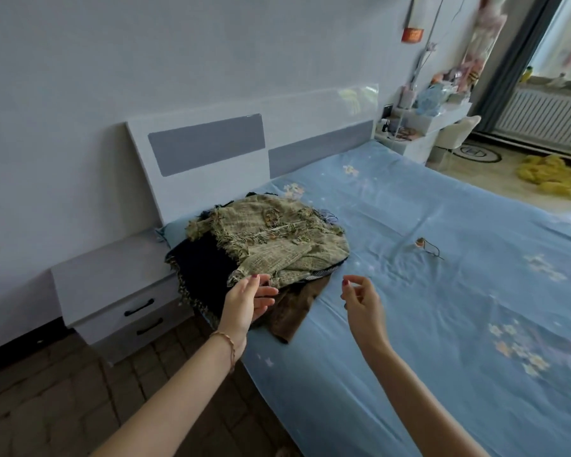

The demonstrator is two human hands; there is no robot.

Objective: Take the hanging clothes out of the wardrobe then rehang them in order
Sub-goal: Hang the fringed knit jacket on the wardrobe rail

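Left hand (249,300) and right hand (360,300), both loosely open and empty, are held just before the clothes pile (261,249) on the bed (442,291); the fringed green garment (277,239), apparently uppermost, is best lifted singly.

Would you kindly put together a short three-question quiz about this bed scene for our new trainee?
1. True or false: the green tweed garment lies on top of the clothes pile.
2. Which hand is nearer the pile: A) left hand B) right hand?
3. Fill in: the pile sits on the ____ bedsheet, beside the nightstand.

Key: 1 true. 2 A; its fingers reach the pile's near edge, while the right hand hovers over bare sheet, fingers loosely curled, holding nothing. 3 blue.
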